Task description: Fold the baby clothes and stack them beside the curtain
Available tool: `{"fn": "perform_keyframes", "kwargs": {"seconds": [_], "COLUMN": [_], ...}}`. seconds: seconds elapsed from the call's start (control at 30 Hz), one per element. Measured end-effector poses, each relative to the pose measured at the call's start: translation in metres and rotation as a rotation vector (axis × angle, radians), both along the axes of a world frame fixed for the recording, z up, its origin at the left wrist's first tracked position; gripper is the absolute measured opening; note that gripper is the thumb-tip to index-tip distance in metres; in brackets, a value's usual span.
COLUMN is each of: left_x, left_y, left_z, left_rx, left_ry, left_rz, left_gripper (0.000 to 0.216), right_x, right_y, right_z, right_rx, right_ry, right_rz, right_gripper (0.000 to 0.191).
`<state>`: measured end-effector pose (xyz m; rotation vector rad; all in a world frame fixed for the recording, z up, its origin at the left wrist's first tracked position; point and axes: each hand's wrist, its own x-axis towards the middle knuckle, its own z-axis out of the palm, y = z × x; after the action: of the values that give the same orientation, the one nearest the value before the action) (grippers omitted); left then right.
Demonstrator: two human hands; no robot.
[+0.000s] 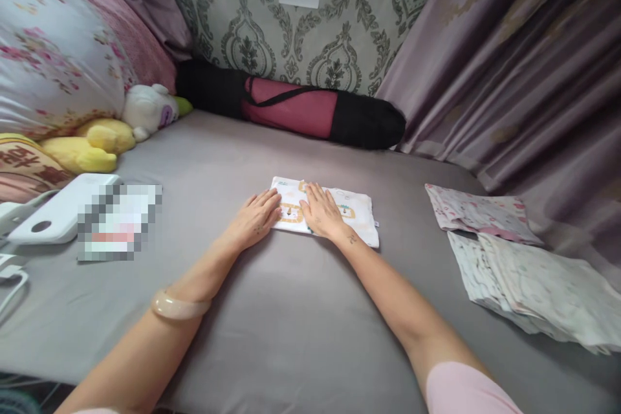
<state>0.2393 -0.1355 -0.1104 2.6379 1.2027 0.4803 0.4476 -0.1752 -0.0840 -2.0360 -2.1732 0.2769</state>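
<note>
A small folded white cloth with yellow prints lies flat on the grey bed sheet in the middle. My left hand rests palm down on the cloth's left edge, fingers stretched out. Just to its right, my right hand lies flat on the cloth's middle, fingers also extended. A pale bangle circles my left forearm. Neither hand holds anything.
A pile of patterned cloths lies on the right. At the back lies a black and red roll bag. Plush toys and a floral pillow sit left, with a white device. Purple curtains hang right.
</note>
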Motion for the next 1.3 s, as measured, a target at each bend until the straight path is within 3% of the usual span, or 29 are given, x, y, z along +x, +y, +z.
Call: {"fn": "perform_keyframes", "kwargs": {"seconds": [0.17,0.33,0.47,0.77,0.97,1.07,1.3], "left_x": [-0.001,-0.002,-0.002,-0.003,-0.005,-0.006,-0.006], "left_y": [0.005,0.006,0.007,0.011,0.013,0.014,0.014], "left_z": [-0.006,-0.006,-0.004,-0.005,-0.005,-0.007,-0.005], "left_rx": [0.048,0.056,0.053,0.072,0.022,0.028,0.017], "left_ry": [-0.082,-0.134,-0.172,-0.255,-0.272,-0.287,-0.304], "left_rz": [0.064,0.1,0.097,0.146,0.208,0.232,0.286], "left_gripper": [0.047,0.042,0.042,0.036,0.036,0.04,0.037], "right_x": [0.001,-0.006,-0.024,-0.041,-0.044,-0.055,-0.088], "right_y": [0.004,0.007,0.014,0.02,0.026,0.031,0.038], "right_z": [-0.012,0.007,0.015,-0.011,0.009,0.016,-0.008], "right_rx": [0.006,-0.082,-0.028,0.058,-0.037,-0.007,0.069], "right_ry": [-0.016,-0.006,0.008,-0.007,-0.008,-0.003,0.007], "right_rz": [0.004,-0.005,0.035,0.017,0.025,0.066,0.083], "right_gripper": [0.065,0.064,0.062,0.064,0.059,0.056,0.062]}}
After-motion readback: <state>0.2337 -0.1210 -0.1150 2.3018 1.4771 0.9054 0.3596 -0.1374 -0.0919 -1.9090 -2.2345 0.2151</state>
